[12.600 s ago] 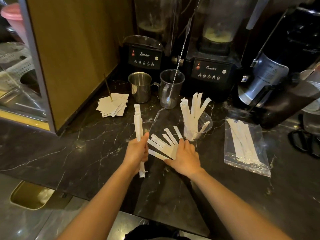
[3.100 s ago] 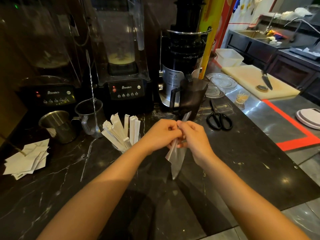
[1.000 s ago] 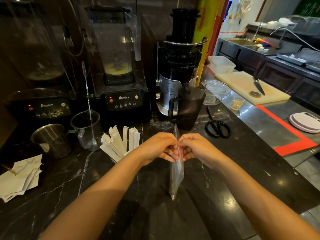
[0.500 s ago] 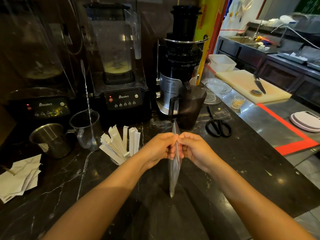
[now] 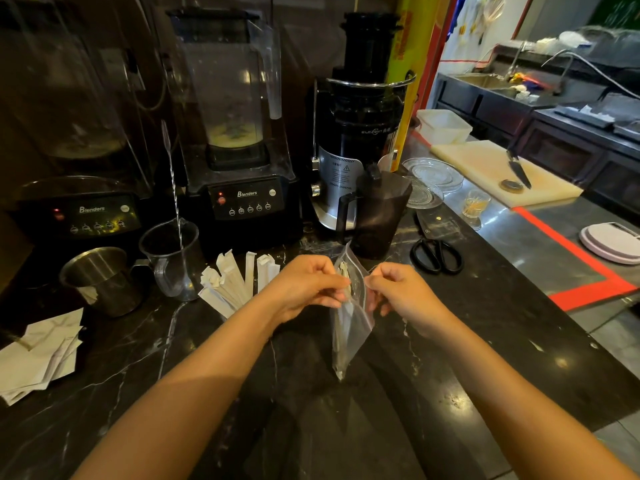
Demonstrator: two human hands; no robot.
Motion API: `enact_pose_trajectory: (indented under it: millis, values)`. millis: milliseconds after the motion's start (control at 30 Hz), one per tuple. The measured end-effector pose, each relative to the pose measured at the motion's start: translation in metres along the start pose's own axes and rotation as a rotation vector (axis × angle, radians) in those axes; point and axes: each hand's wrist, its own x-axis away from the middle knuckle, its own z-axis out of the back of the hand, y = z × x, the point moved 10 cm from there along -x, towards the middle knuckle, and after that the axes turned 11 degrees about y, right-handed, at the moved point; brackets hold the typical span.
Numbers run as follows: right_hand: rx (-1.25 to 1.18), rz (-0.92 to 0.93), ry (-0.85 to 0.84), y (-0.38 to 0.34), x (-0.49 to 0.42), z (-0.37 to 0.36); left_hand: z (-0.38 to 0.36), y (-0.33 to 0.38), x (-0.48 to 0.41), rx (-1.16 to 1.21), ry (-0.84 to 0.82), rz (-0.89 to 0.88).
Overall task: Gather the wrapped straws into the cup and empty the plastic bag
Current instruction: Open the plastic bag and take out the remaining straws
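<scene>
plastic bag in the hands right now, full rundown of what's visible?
The plastic bag is a clear, thin, crinkly pouch hanging upright above the dark marble counter, its bottom corner pointing down. The left hand and right hand each pinch one side of its top edge, pulling the mouth apart. Pale wrapped straws stand lengthwise inside, their tips near the opening. Whether the bottom corner touches the counter cannot be told.

The plastic bag (image 5: 349, 327) hangs between both hands, wrapped straws (image 5: 235, 285) to its left.
</scene>
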Motion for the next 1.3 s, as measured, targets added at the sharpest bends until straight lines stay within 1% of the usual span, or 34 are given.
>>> enact_pose_trajectory:
  millis: [100, 233, 367, 467, 667, 800, 867, 900, 933, 1000, 1067, 1133, 1200, 1300]
  values:
    - [0.182, 0.051, 0.062, -0.003, -0.006, 0.015, 0.013, 0.007, -0.004, -0.099, 0.088, -0.024]
    - [0.278, 0.062, 0.118, -0.004, -0.011, 0.033, 0.03, 0.017, -0.01, -0.241, 0.208, -0.097]
    - [0.357, 0.07, 0.16, -0.003, -0.014, 0.049, 0.041, 0.022, -0.012, -0.272, 0.254, -0.124]
    - [0.391, 0.072, 0.137, -0.004, -0.014, 0.054, 0.044, 0.026, -0.012, -0.323, 0.239, -0.138]
    - [0.417, 0.084, 0.067, -0.01, -0.014, 0.058, 0.039, 0.041, -0.012, -0.37, 0.141, -0.163]
    - [0.428, 0.053, 0.026, -0.008, -0.008, 0.056, 0.025, 0.063, -0.008, -0.375, 0.12, -0.269]
    - [0.327, 0.014, 0.015, -0.004, -0.003, 0.055, 0.014, 0.075, -0.005, -0.403, 0.114, -0.356]
    - [0.231, -0.023, 0.019, -0.001, -0.001, 0.055, 0.009, 0.082, -0.004, -0.43, 0.11, -0.405]
    - [0.101, -0.085, 0.028, 0.005, 0.001, 0.055, 0.003, 0.089, -0.003, -0.466, 0.106, -0.453]
    - [-0.214, -0.278, 0.01, 0.026, 0.003, 0.05, -0.007, 0.1, 0.0, -0.539, 0.078, -0.533]
    - [-0.501, -0.504, -0.117, 0.045, 0.011, 0.028, -0.018, 0.11, 0.005, -0.601, 0.036, -0.602]
    - [-0.737, -0.66, -0.271, 0.053, 0.022, 0.003, -0.031, 0.117, 0.013, -0.662, -0.004, -0.673]
    - [-0.864, -0.709, -0.362, 0.052, 0.029, -0.015, -0.043, 0.119, 0.022, -0.719, -0.049, -0.731]
    - [-1.012, -0.776, -0.393, 0.049, 0.034, -0.032, -0.059, 0.115, 0.036, -0.736, -0.137, -0.765]
